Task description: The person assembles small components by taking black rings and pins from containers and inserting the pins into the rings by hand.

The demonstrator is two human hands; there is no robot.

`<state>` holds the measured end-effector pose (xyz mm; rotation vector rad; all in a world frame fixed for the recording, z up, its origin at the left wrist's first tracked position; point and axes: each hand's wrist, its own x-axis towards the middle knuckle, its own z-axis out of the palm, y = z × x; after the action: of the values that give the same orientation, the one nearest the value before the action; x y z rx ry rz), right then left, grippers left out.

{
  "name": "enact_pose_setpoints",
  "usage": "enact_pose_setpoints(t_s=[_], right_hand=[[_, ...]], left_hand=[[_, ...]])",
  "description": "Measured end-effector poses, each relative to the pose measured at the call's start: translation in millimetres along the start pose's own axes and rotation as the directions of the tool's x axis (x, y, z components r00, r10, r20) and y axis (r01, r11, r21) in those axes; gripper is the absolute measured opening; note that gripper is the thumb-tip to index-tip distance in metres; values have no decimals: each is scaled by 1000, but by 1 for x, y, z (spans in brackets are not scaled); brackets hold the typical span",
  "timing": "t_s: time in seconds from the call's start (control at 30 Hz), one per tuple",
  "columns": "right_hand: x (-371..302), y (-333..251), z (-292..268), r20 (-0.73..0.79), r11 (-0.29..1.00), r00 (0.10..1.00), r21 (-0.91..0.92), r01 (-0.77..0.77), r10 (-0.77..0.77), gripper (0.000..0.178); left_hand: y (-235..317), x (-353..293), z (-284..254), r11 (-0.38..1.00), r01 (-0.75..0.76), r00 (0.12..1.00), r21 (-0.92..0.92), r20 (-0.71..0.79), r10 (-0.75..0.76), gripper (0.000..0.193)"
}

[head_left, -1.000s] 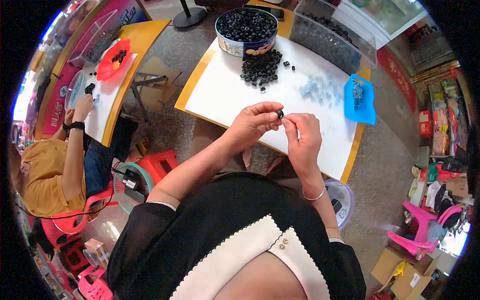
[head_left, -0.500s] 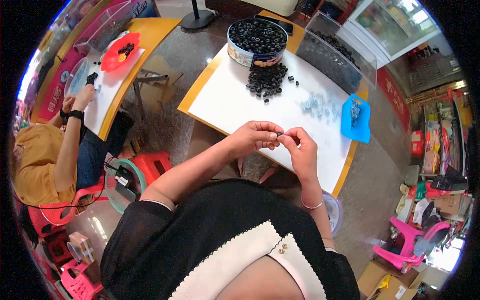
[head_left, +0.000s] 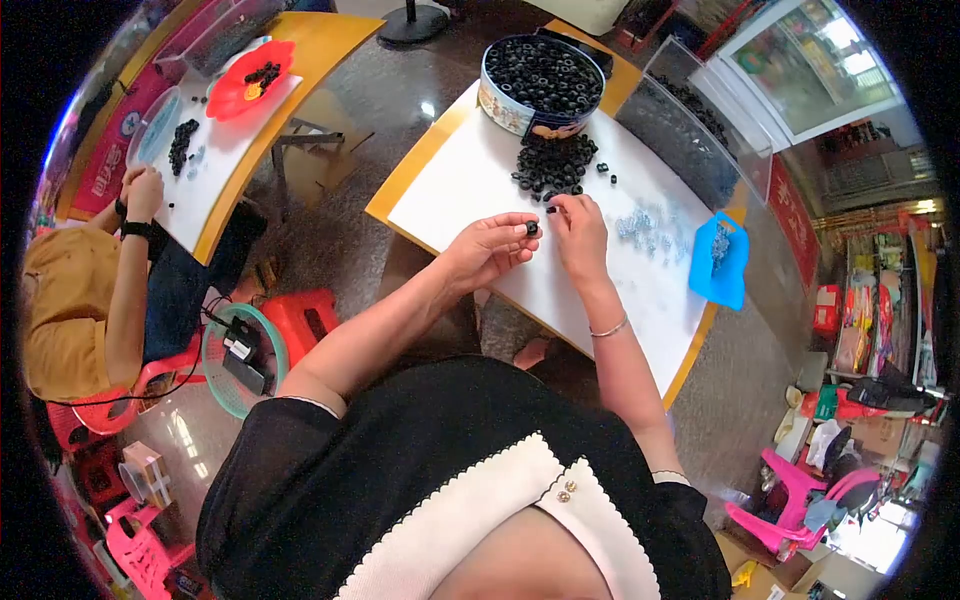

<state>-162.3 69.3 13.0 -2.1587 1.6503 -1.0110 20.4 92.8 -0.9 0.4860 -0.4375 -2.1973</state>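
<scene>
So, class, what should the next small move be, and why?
Perhaps have the right hand pinch firmly the small dark piece by its fingertips, near the black pile: its grip is unclear, while the left hand holds a black ring.

One round tin, two tables

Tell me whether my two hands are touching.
Apart. The head view shows a gap of white tabletop between the left hand and the right hand.
</scene>
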Motion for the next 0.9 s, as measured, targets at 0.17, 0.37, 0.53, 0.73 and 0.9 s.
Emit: enact_pose_setpoints(t_s=[0.17, 0.37, 0.53, 0.73, 0.9], right_hand=[[-3, -11, -7, 4, 999, 999, 14, -47, 47, 16], [-19, -38, -46, 118, 748, 914, 538, -388, 389, 11], [-29, -52, -63, -72, 909, 980, 391, -146, 188, 10], [-37, -41, -66, -181, 981, 983, 195, 0, 36, 12], [-40, -38, -66, -193, 992, 981, 113, 57, -35, 15]], left_hand=[[3, 1, -1, 1000, -19, 999, -9, -31, 18, 22], [-2, 15, 15, 1000, 15, 999, 17, -45, -14, 23], [-14, 28, 25, 999, 5, 1000, 46, 24, -6, 23], [-25, 34, 35, 992, -13, 1000, 127, 17, 11, 20], [-28, 37, 36, 969, -44, 999, 242, -10, 47, 19]])
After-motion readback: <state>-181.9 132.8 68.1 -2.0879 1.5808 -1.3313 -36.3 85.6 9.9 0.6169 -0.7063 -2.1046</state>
